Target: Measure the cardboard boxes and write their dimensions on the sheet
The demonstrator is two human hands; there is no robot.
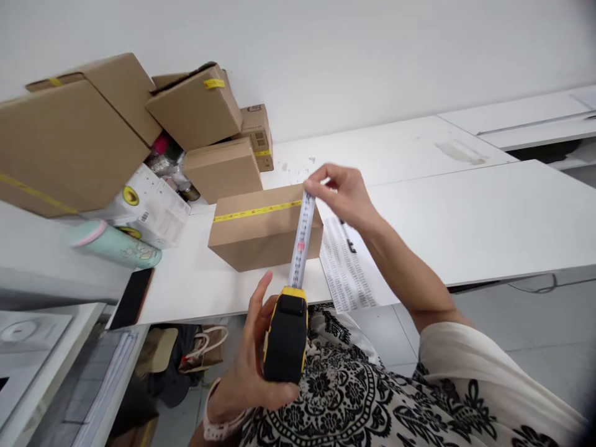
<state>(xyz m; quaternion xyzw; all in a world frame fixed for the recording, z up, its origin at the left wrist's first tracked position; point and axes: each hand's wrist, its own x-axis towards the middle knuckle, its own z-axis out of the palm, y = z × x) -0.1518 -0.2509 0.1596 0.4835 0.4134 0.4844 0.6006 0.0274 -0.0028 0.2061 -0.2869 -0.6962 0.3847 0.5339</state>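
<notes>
Left hand grips the tape measure; right hand pinches its blade drawn out across the box at frame centre. Measuring looks underway, no reading taken yet.

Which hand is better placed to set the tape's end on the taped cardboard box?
Probably the right hand: it pinches the white tape blade's end directly over the taped cardboard box; the left hand grips the black-and-yellow tape measure case.

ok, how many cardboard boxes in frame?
5. One in front under the tape measure blade; four piled at back left: large, upper, tilted, lower. More may be hidden behind.
</notes>
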